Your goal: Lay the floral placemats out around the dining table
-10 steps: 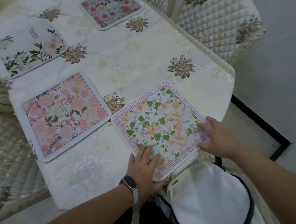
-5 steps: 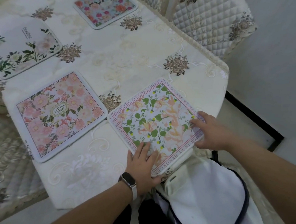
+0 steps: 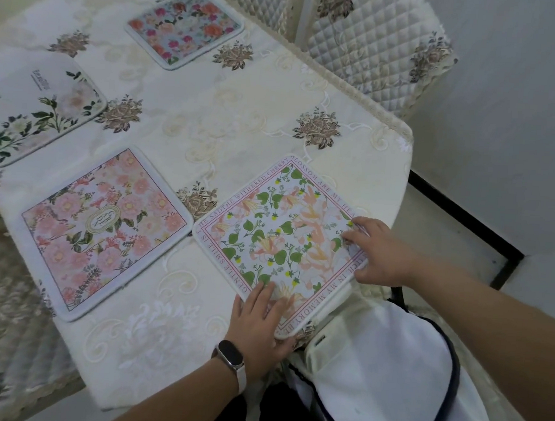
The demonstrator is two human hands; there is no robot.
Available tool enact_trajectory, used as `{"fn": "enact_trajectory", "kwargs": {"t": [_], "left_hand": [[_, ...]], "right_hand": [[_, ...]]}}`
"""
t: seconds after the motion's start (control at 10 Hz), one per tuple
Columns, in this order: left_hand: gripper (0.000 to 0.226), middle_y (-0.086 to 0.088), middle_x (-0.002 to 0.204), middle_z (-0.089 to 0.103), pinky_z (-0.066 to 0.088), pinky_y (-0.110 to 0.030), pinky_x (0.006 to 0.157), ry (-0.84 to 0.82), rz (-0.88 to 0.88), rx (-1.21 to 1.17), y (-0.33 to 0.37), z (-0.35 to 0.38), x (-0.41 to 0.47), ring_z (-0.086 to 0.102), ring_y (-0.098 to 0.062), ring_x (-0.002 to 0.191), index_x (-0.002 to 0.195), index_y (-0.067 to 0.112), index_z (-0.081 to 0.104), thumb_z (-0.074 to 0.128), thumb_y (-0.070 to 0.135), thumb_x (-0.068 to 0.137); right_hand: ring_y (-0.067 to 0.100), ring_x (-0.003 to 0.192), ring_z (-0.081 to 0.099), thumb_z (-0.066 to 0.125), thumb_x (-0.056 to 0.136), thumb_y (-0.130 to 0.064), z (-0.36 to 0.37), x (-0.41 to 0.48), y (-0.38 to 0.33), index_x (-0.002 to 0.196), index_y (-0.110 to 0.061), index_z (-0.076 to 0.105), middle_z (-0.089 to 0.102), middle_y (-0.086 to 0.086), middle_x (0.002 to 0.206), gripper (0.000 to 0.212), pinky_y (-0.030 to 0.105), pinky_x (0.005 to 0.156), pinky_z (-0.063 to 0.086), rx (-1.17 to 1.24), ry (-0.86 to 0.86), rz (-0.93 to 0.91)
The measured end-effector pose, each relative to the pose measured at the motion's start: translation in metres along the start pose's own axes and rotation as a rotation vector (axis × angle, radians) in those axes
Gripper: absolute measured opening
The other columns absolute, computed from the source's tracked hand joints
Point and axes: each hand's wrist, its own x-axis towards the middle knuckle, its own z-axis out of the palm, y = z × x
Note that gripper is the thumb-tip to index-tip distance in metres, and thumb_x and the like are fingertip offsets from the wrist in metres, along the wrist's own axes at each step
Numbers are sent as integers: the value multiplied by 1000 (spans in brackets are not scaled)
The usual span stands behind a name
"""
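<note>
Several floral placemats lie on the cream embroidered dining table (image 3: 236, 122). Nearest me is a white mat with green leaves and peach flowers (image 3: 280, 240), turned like a diamond, its near corner hanging slightly past the table edge. My left hand (image 3: 261, 327), with a watch on the wrist, presses flat on the mat's near corner. My right hand (image 3: 375, 250) rests with fingers extended on its right corner. A pink rose mat (image 3: 104, 231) lies to the left, a white mat with green sprigs (image 3: 33, 111) at far left, a blue-grey rose mat (image 3: 183, 29) at the far side.
Quilted chair covers stand behind the table at the top right (image 3: 379, 43) and along the left (image 3: 9, 323). A white bag with dark trim (image 3: 386, 375) sits just below the table's near edge. A white wall and dark floor strip (image 3: 466, 220) lie to the right.
The green-leaf mat has slid slightly left under both hands, so its left corner now nearly touches the pink rose mat.
</note>
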Motion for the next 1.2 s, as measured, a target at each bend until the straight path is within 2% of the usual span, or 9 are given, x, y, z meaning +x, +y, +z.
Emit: {"fn": "enact_trajectory", "kwargs": {"t": [0.1,0.3,0.7,0.8,1.0,1.1,1.2], "left_hand": [[63,-10,137,56,46,-63,93,26,18,-33,-3,2,-2,51,-33,127,124,28,51,57,60,70],[58,-14,133,58,45,-64,89,83,78,-107,-13,7,-15,43,-27,125,124,25,52,60,52,73],[52,-14,132,59,46,-67,88,55,96,-125,-15,2,-15,43,-27,124,119,25,53,60,48,73],[52,-13,131,60,47,-66,87,49,108,-119,-14,4,-14,53,-31,121,118,25,53,60,48,72],[52,-5,134,58,47,-62,92,-7,88,-76,-17,-3,-13,56,-28,122,119,31,53,57,53,72],[59,1,142,51,41,-54,104,30,51,-34,-18,-23,-13,51,-24,128,130,30,51,48,56,77],[65,4,144,48,32,-45,112,106,-95,-73,-27,-53,-11,43,-19,133,137,29,49,37,58,81]], "right_hand": [[29,145,13,69,67,-39,1,0,1,139,-28,43,19,8,156,77,40,117,25,26,13,-18],[30,141,22,73,68,-32,5,-1,-3,133,-23,53,29,12,151,68,35,115,26,54,45,-72],[28,143,19,73,71,-40,1,0,-2,138,-32,45,21,8,156,73,36,115,24,0,17,-16],[26,145,16,72,71,-41,1,-1,-1,139,-32,43,20,7,158,74,36,116,23,3,10,-8],[26,145,17,67,76,-46,-7,-3,-9,139,-33,41,18,5,159,69,38,114,27,-52,-43,12],[25,139,29,59,84,-47,-22,-5,-22,138,-29,46,31,4,153,58,38,111,34,-90,-43,26],[23,126,44,51,90,-45,-30,-2,-43,140,-23,46,46,2,141,55,39,101,43,-111,49,-16]]}}
